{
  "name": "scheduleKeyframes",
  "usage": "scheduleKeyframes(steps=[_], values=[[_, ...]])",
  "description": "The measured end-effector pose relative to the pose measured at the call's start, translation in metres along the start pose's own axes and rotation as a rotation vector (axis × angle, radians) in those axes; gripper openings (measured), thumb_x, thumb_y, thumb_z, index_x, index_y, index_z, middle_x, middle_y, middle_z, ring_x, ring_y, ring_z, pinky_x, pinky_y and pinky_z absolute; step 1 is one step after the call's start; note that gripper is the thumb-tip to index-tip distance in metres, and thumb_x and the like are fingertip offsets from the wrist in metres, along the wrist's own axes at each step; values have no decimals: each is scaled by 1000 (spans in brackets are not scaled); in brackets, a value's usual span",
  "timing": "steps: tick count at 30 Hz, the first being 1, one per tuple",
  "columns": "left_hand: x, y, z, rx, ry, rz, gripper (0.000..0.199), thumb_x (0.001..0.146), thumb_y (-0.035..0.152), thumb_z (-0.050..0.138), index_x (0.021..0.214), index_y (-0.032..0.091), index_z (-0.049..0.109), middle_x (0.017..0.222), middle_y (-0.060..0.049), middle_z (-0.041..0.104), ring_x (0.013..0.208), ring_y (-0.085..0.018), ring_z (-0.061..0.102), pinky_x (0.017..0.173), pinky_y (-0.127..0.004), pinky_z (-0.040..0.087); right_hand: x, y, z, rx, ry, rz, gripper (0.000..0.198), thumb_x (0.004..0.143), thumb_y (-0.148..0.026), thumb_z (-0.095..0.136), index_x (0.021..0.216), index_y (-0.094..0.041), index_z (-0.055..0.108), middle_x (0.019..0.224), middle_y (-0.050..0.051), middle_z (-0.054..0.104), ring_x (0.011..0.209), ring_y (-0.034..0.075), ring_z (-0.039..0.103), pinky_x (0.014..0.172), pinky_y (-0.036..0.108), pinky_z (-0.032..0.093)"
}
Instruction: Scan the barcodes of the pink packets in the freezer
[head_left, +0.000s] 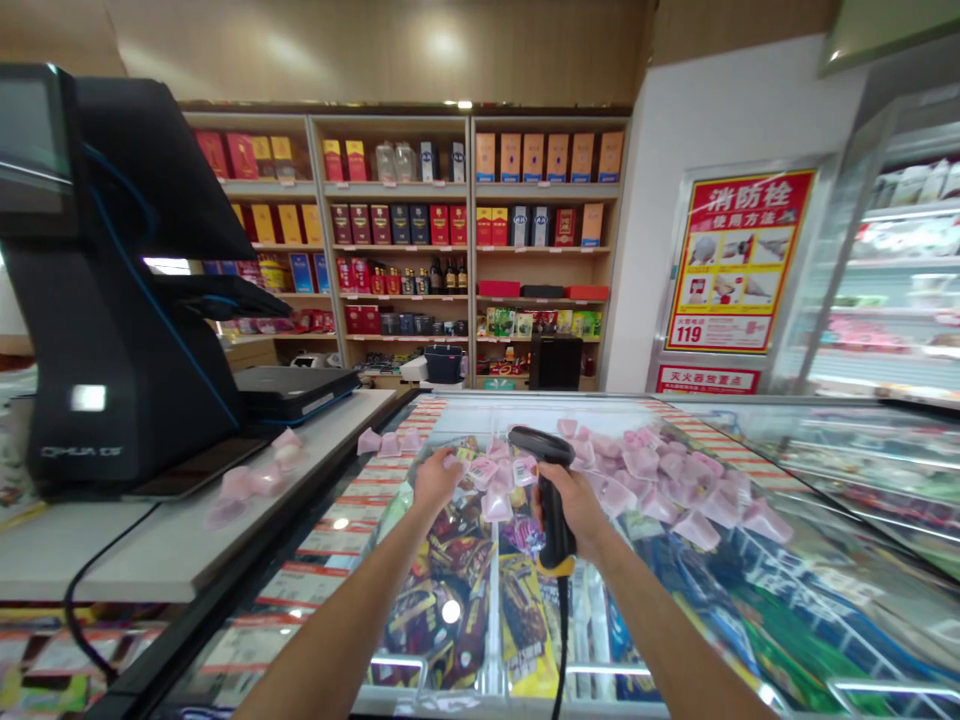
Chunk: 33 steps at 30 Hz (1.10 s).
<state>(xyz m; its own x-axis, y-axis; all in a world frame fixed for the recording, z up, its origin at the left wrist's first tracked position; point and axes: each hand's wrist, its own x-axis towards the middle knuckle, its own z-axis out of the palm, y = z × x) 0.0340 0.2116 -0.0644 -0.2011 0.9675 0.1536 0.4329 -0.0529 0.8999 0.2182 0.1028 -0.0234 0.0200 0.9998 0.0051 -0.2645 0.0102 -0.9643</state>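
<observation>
My right hand [579,505] is wrapped round the grip of a black and yellow barcode scanner [553,510], whose head points away and to the left. Its cable hangs down toward me. With closed fingers, my left hand [436,480] holds a small pink translucent cup [453,462] at its fingertips. Several more pink cups [495,503] lie just in front of the scanner, some with barcode labels. To the right of the scanner spreads a larger heap of pink cups [660,470]. All of these rest on the glass top of a chest freezer [480,410].
Packaged goods [450,580] show through the glass. On the left, a black checkout terminal [135,300] stands on a white counter [322,425] with a few pink cups [255,482]. Boxed goods fill wall shelves [397,185] behind. A lit display fridge [900,270] is at the right.
</observation>
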Motion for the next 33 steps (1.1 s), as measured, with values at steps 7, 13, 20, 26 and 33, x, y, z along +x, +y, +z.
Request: scheduleKeyframes(steps=[7,13,20,26,33], values=[[-20,9,34,186,-43,140,42,78,19,35,119,9,35,119,-16,46,113,-22,40,91,-34,30,3,1,-2,36,8,-19,25,64,-39,51,64,-14,51,42,-2,50,33,9,43,31,21,36],[-40,18,78,205,-74,241,57,76,20,35,126,-2,18,134,-23,19,126,-22,14,99,-31,19,4,1,-4,36,31,-8,26,64,-40,51,65,-14,51,44,-2,52,33,8,44,32,21,36],[-49,26,101,229,-115,279,63,74,24,38,128,2,16,137,-21,15,127,-24,7,101,-34,15,2,-1,-3,40,41,-41,29,64,-40,53,75,-13,54,47,-1,54,35,9,45,33,20,36],[-17,22,64,331,-119,329,49,73,24,40,121,11,37,124,-13,43,118,-18,34,95,-25,27,1,-1,-5,22,30,-33,26,65,-41,52,68,-15,51,44,-3,50,35,9,45,33,20,36],[59,-9,-28,575,81,221,50,73,13,42,122,10,32,132,-17,27,121,-25,26,96,-37,23,-5,0,5,13,7,-23,27,65,-41,51,67,-15,50,45,-3,50,34,8,43,33,20,34]])
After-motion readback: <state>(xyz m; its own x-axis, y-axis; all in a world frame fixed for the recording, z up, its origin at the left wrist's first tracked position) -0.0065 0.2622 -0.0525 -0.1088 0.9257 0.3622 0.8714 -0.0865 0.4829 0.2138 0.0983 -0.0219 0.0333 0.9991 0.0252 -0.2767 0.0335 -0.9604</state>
